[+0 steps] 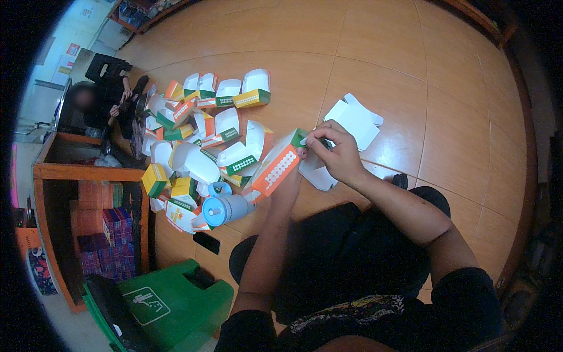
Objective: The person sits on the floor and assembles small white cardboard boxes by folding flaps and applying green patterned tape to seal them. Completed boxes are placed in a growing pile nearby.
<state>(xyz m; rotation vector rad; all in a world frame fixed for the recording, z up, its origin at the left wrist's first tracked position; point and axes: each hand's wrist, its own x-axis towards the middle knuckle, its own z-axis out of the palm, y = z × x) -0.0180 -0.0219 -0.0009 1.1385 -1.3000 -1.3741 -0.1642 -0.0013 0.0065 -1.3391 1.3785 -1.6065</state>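
Observation:
In front of me I hold a folded cardboard food box (278, 170), orange on its long side with a green end and white dots, tilted in the air. My left hand (289, 183) grips it from beneath and behind, mostly hidden by the box. At the green end, my right hand (338, 154) pinches a small corner flap between thumb and fingers. Beyond and under my right hand lie flat white cardboard blanks (356, 124) on the floor. To the left of the held box is a heap of folded boxes (193, 162) in orange, green, yellow and white.
A light-blue lidded tumbler (226, 209) stands by the heap, with a black phone (206, 243) near it. A green bin (176, 305) and a wooden shelf (88, 171) with packets are on the left. Another person (102, 108) sits at far left on the wooden-look floor (387, 53).

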